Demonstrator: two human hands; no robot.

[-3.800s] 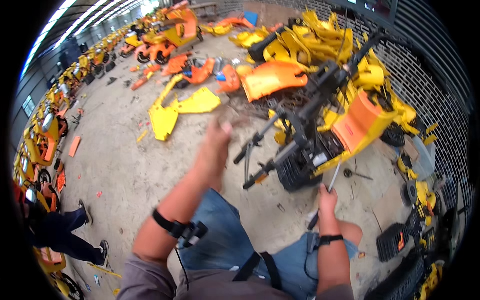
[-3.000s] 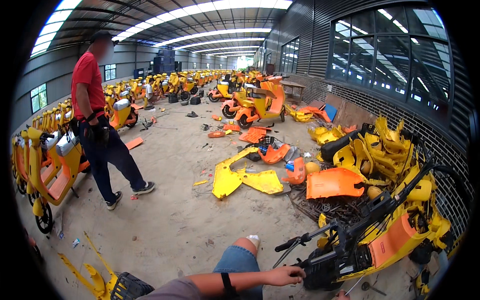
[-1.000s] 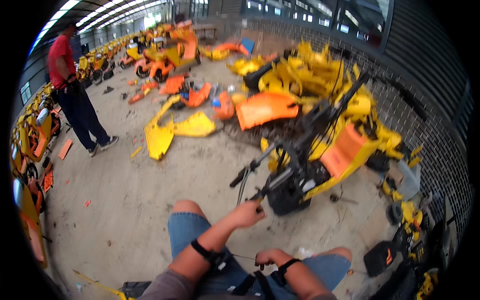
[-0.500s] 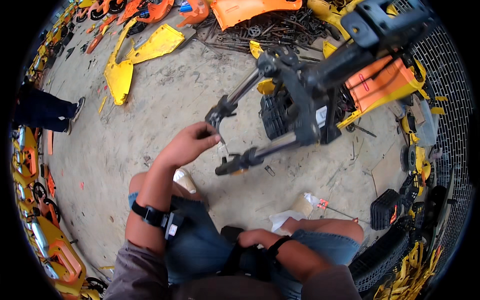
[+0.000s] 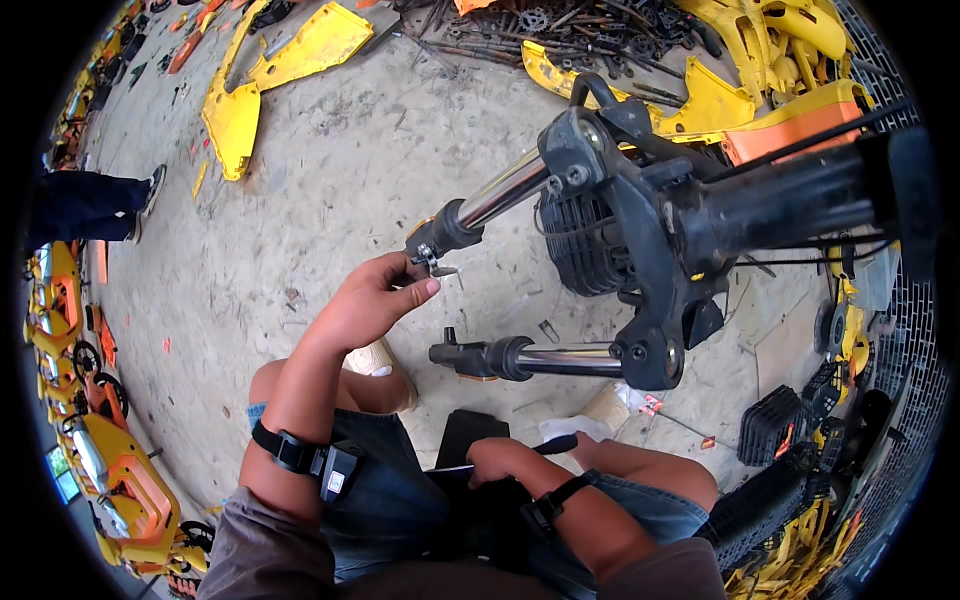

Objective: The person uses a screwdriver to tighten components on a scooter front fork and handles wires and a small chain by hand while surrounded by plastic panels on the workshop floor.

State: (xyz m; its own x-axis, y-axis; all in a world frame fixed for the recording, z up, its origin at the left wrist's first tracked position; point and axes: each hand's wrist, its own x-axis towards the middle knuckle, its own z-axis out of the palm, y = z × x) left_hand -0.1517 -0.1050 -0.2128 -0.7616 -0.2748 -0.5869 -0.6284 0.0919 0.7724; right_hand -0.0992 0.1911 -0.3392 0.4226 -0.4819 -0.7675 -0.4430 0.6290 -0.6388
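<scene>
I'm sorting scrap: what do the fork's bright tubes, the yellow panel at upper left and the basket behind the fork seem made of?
Tubes: metal, polished or chromed, from their mirrorlike highlights. Panel: probably moulded plastic, slightly glossy, judging by its thin, shaped sheet. Basket: likely matte plastic, given its dull slats; coated metal is possible.

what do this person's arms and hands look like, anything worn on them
The left hand and right hand are bare. The sleeves are greyish-brown. Each arm wears a black strap; the left strap carries a small, boxy dark device with a pale label.
</scene>
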